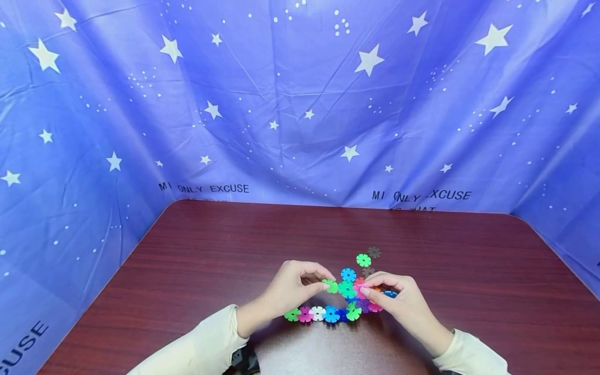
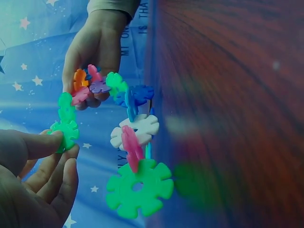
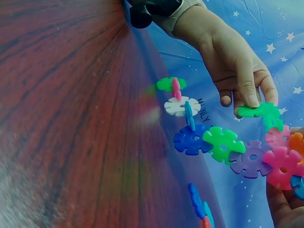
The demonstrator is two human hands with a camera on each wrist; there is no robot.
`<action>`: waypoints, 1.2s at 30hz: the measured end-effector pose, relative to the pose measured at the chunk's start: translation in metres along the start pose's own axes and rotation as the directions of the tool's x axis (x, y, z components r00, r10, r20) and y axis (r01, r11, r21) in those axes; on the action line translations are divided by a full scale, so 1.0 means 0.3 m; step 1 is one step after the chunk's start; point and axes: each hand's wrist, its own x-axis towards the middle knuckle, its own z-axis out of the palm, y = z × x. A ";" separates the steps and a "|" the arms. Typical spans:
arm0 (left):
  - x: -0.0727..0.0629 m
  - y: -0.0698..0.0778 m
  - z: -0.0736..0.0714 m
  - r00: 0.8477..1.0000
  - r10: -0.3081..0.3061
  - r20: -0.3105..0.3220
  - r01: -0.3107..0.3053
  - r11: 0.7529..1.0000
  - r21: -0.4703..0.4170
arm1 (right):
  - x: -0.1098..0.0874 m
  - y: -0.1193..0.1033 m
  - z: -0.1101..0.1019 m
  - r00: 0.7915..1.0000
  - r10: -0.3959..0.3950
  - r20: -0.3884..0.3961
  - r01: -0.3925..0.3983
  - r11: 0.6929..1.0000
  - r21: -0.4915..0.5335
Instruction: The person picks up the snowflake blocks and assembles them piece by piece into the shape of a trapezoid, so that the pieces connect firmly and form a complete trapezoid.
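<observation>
In the head view my left hand (image 1: pixel 291 286) pinches a light-green notched plastic disc (image 1: pixel 330 286) between thumb and fingers. That disc overlaps a teal-green disc (image 1: pixel 347 289), which meets a pink disc (image 1: pixel 360 289) at the fingertips of my right hand (image 1: pixel 405 297). My right hand grips this pink part of a joined chain. From there the chain runs through an orange disc (image 3: pixel 297 142), a purple disc (image 3: pixel 251 159), a green disc (image 3: pixel 223 144) and a dark blue disc (image 3: pixel 192 140). A white disc (image 2: pixel 135 131) and a pink disc follow, ending in a green disc (image 2: pixel 139 188).
Behind the hands lie a loose green disc (image 1: pixel 363 260), a brown disc (image 1: pixel 374 252) and a blue disc (image 1: pixel 348 275) on the dark red wooden table (image 1: pixel 211 245). Another brown disc (image 1: pixel 368 272) is partly covered. A blue star-patterned curtain (image 1: pixel 290 104) surrounds the table.
</observation>
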 end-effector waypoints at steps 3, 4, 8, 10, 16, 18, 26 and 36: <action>0.000 -0.005 0.002 1.000 0.016 0.004 -0.016 1.000 0.024 | 0.000 0.001 0.002 1.000 -0.014 -0.006 0.014 1.000 0.004; 0.000 -0.007 0.003 1.000 0.019 0.004 -0.019 0.999 0.028 | 0.000 0.001 0.003 1.000 -0.020 -0.009 0.020 1.000 0.008; -0.001 -0.007 0.003 0.999 0.032 -0.003 -0.032 0.999 0.042 | 0.000 0.001 0.005 0.999 -0.038 -0.014 0.039 0.999 0.029; -0.002 -0.005 0.003 0.999 0.036 -0.003 -0.036 0.998 0.047 | -0.001 0.001 0.006 0.999 -0.038 -0.020 0.038 0.999 0.032; -0.007 -0.001 0.010 1.000 0.031 0.001 -0.031 0.999 0.041 | -0.003 0.000 0.014 0.999 -0.032 -0.027 0.032 0.999 0.022; -0.006 0.001 0.016 0.999 0.029 -0.015 -0.028 0.999 0.042 | -0.004 -0.001 0.016 0.999 -0.021 -0.030 0.022 0.999 0.033; -0.003 0.007 0.028 0.996 0.022 -0.090 -0.017 0.999 0.051 | -0.009 0.003 0.023 0.997 0.025 -0.067 -0.019 0.996 0.086; -0.009 0.010 0.024 0.997 0.047 -0.059 -0.043 0.997 0.068 | -0.011 -0.006 0.034 0.996 -0.046 -0.082 0.053 0.995 0.085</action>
